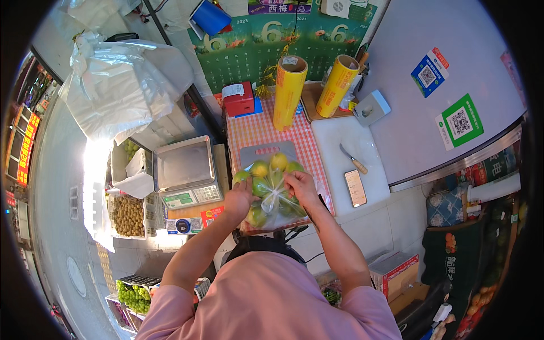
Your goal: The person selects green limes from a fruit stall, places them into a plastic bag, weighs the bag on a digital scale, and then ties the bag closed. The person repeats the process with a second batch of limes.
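Observation:
A clear plastic bag of green-and-yellow round fruit (258, 186) rests on the table in front of me, over a grey cutting board (249, 154). Its film is gathered into a twisted whitish knot near the middle. My left hand (240, 199) holds the bag's left side, thumb toward the knot and fingers curled against the fruit. On the other side my right hand (302, 188) grips the bag with bent fingers, close to the knot. The fingertips of both hands are partly hidden against the film.
Left of the bag stands a weighing scale (184, 164) with a metal tray. To the right, a knife (353, 158) and a phone (356, 188) lie on a white board (334, 141). Two yellow film rolls (290, 93) and a red box-shaped device (238, 100) stand behind. Plastic bags (122, 85) hang upper left.

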`<control>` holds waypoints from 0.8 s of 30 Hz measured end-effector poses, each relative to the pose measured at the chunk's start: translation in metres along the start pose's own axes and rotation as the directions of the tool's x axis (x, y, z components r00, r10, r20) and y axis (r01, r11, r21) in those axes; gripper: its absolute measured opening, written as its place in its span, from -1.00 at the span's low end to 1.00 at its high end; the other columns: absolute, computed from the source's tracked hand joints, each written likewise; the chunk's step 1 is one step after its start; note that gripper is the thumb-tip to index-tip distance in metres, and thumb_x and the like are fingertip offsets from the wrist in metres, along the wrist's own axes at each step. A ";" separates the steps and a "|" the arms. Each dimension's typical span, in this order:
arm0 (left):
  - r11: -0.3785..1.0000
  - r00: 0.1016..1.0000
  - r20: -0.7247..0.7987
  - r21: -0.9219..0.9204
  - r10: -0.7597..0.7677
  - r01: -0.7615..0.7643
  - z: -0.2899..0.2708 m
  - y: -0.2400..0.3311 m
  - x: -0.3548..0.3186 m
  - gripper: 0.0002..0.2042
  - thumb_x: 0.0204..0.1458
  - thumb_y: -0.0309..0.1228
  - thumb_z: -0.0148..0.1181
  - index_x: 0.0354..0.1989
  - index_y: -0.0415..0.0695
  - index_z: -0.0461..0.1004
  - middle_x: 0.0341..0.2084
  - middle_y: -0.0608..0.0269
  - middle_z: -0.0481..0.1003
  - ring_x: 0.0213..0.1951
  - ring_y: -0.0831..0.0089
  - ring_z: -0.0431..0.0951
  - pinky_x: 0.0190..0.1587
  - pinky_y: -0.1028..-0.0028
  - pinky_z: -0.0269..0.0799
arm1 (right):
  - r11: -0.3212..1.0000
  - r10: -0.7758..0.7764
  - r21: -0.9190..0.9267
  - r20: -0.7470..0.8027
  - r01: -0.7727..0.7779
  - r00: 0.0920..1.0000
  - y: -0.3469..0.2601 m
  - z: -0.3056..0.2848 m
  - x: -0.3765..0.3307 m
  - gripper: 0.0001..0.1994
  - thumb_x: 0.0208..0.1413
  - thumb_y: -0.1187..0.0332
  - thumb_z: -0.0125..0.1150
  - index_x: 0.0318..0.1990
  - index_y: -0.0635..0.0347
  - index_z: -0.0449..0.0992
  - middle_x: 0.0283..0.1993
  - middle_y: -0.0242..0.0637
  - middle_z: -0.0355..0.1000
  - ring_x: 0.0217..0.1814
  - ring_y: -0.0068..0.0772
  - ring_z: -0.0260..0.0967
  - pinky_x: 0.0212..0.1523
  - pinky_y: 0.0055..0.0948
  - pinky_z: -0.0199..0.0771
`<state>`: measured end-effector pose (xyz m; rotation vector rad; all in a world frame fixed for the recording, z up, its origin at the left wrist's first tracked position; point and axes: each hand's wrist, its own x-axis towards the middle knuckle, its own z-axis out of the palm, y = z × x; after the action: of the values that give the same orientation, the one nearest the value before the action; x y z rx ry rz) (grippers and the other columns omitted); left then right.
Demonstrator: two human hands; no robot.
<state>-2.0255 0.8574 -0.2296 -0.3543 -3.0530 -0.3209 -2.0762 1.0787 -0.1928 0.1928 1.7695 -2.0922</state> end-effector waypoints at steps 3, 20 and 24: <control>0.998 0.999 0.024 -0.029 0.047 -0.047 0.004 0.000 0.003 -0.39 -0.03 -0.07 0.25 0.10 -0.26 0.34 -0.27 0.01 0.51 -0.22 0.11 0.56 -0.22 0.28 0.51 | 0.998 0.062 -0.023 -0.003 -0.062 0.998 0.000 0.003 -0.005 -0.73 0.18 0.27 0.20 -0.51 0.21 0.44 -0.61 -0.41 0.34 -0.67 -0.66 0.18 -0.65 -0.59 0.23; 0.553 0.957 0.122 -0.794 -0.262 0.253 -0.020 0.015 -0.011 -0.73 0.05 -0.17 0.17 -0.28 -0.12 0.58 -0.40 0.02 0.57 -0.32 0.11 0.61 -0.25 0.28 0.50 | 0.965 -0.098 -0.256 -0.152 0.057 0.983 0.014 -0.008 -0.019 -0.83 0.12 0.31 0.27 -0.33 0.25 0.53 -0.57 -0.46 0.35 -0.66 -0.70 0.22 -0.68 -0.61 0.16; 0.732 0.848 -0.217 -0.630 -0.484 0.257 -0.056 -0.093 0.041 -0.79 0.09 -0.25 0.12 -0.32 -0.11 0.58 -0.39 0.02 0.57 -0.31 0.05 0.59 -0.26 0.25 0.49 | 0.986 -0.160 -0.083 -0.269 0.143 0.950 0.005 -0.006 -0.035 -0.78 0.15 0.36 0.24 -0.09 0.26 0.49 -0.38 -0.37 0.41 -0.59 -0.64 0.29 -0.63 -0.61 0.27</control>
<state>-2.0852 0.7657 -0.1901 0.3090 -2.5469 -1.2101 -2.0433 1.0912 -0.1869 0.3559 2.0680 -2.2002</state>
